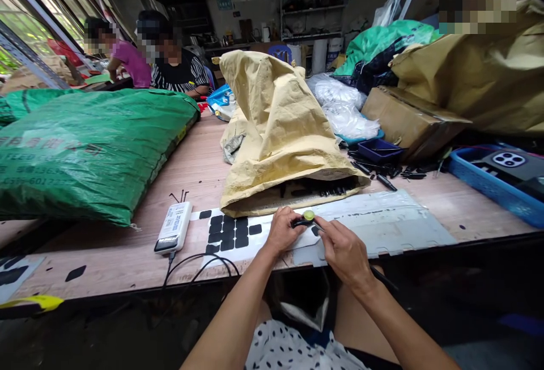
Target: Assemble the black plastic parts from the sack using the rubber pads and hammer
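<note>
Near the table's front edge, my left hand [284, 230] is closed on a small black part [301, 222]. A round yellow-green piece [308, 215] sits at the right end of that part. My right hand [343, 248] is closed beside it, its fingertips close to the round piece; whatever it pinches is too small to make out. Just beyond both hands lies the open mouth of a tan sack [284, 126], with black parts inside. To the left of my left hand is a white sheet [263, 245] bearing rows of black rounded squares [228, 233].
A white power bank [174, 227] with a black cable lies left of the sheet. A large green sack [85, 149] fills the left side. On the right are a grey board [399, 225], a cardboard box [408, 120] and a blue basket [488, 183]. Two people sit at the back left.
</note>
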A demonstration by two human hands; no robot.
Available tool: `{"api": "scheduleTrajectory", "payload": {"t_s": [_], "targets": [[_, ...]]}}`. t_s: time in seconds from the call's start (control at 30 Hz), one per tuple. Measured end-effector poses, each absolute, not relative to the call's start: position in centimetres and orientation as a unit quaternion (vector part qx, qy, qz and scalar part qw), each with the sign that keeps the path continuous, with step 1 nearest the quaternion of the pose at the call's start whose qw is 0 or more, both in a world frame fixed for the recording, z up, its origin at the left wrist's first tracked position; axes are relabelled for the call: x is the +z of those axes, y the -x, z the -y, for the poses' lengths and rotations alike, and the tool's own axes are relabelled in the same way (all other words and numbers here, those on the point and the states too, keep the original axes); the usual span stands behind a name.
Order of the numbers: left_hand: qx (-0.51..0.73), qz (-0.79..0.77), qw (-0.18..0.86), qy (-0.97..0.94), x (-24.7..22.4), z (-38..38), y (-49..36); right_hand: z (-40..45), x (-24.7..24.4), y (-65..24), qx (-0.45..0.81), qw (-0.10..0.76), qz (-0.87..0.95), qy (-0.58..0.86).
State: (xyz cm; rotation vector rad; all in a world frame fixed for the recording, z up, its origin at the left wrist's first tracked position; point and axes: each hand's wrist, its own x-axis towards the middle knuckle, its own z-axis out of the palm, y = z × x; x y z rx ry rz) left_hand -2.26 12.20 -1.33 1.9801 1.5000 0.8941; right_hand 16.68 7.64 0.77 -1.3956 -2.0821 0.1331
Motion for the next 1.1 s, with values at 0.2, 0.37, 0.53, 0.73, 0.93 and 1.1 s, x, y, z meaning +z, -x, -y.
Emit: {"api": "scheduleTrajectory", "payload": {"t_s": [0.2, 0.37, 0.53, 0.73, 0.93, 1.1], "targets": [[0.341, -0.55, 0.241, -0.723, -1.8, -12.3, 2.2, -7.7, 0.5, -17.1, 0.052, 0.303, 0.78, 0.545], [0.336, -0.554, 0.233, -0.725, -1.6, -12.1, 2.2, -9.0, 1.4, -19.6, 0.001, 0.331, 0.733, 0.594], [0.325, -0.555, 0.209, -0.736, -1.6, -12.0, 1.9, -11.5, 0.8, -25.3, -0.084, 0.263, 0.683, 0.676], [0.323, -0.552, 0.213, -0.739, -1.6, -12.0, 1.9, -12.8, -2.3, -28.7, -0.132, 0.218, 0.667, 0.7], [0.412, -0.538, 0.303, -0.67, -1.6, -11.8, 2.5, -11.9, -1.5, -25.5, -0.141, 0.304, 0.668, 0.664], [0.502, -0.495, 0.461, -0.538, -1.7, -11.6, 2.8, -10.8, -0.3, -19.5, 0.062, 0.346, 0.785, 0.51]]}}
